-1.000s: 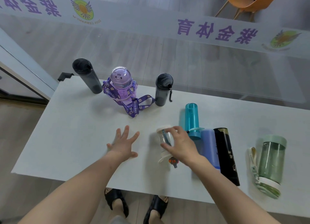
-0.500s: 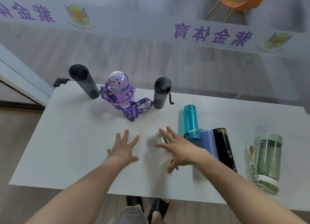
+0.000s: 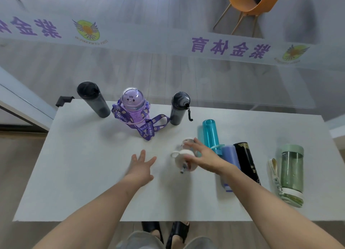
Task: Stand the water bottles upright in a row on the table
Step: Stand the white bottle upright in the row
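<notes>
Three bottles stand upright along the far edge of the white table (image 3: pixel 78 174): a tall dark bottle (image 3: pixel 94 99), a purple bottle with a dome lid and lanyard (image 3: pixel 133 107), and a dark grey bottle (image 3: pixel 179 108). My right hand (image 3: pixel 202 156) grips a small clear bottle with a white lid (image 3: pixel 182 156), tilted up off the table, lid toward me. My left hand (image 3: pixel 142 167) rests flat with fingers spread, holding nothing. Lying on their sides to the right are a teal bottle (image 3: pixel 211 135), a lilac-blue bottle (image 3: pixel 230 159), a black bottle (image 3: pixel 246 161) and a green bottle (image 3: pixel 291 174).
A glass wall with purple lettering rises just behind the table's far edge. An orange chair (image 3: pixel 255 2) stands beyond it. A black bracket (image 3: pixel 64 100) sits at the table's far left corner. My feet in black sandals show under the near edge.
My right hand has closed on the small clear bottle and tipped it up from lying flat. My left hand has stayed in place, fingers spread.
</notes>
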